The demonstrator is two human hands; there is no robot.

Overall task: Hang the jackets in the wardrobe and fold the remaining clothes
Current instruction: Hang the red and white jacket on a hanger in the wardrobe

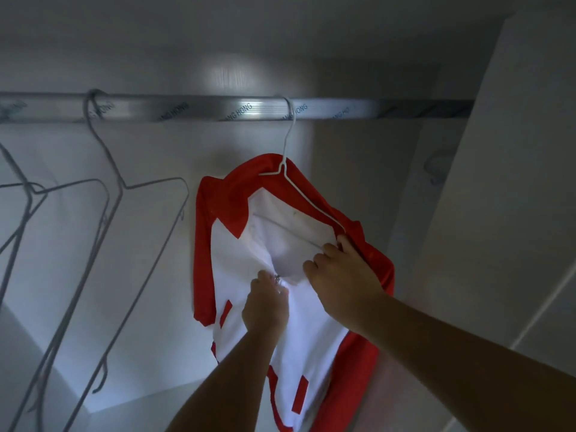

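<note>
A red and white jacket (237, 244) hangs on a white wire hanger (288, 141) hooked over the metal wardrobe rail (202, 107). My left hand (265, 304) pinches the small metal zipper pull at the jacket's front, about mid-chest. My right hand (339, 272) grips the jacket's right front edge by the red shoulder panel, fingers curled into the fabric. The front is open above the zipper pull, showing the white inside and the hanger's lower wire.
Several grey wire hangers (124, 194) hang bare on the rail to the left of the jacket. The wardrobe's white back panel (156, 151) is behind, and its side wall (498, 182) stands close on the right.
</note>
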